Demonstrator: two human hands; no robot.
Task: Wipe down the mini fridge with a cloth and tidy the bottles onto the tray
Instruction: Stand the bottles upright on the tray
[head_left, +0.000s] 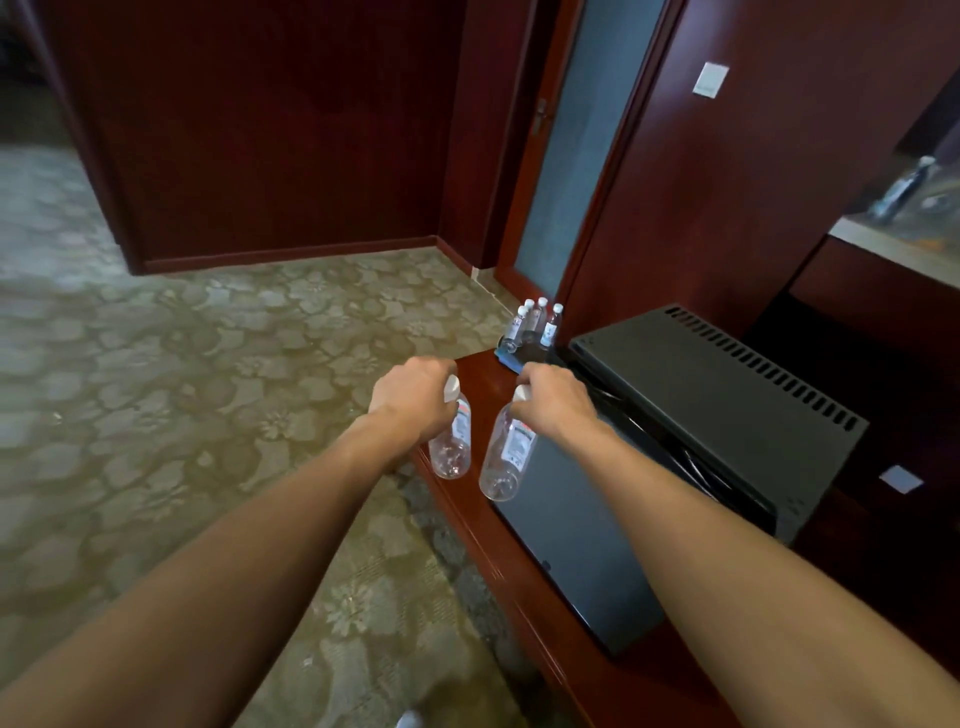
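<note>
Pretty dim indoor light here, soft and even, nothing casting hard shadows. Brightest patch is lying well left of the gripped bottle necks, where the carpet (182, 389) is looking washed out and pale. Up and right of the grips, the frosted door panel (576, 156) is glowing a dull blue-grey. The dark wood is soaking up light, just a faint sheen near the grips. Wide-angle lens is bending straight lines at the edges, and the far corners are going soft and smeary.
</note>
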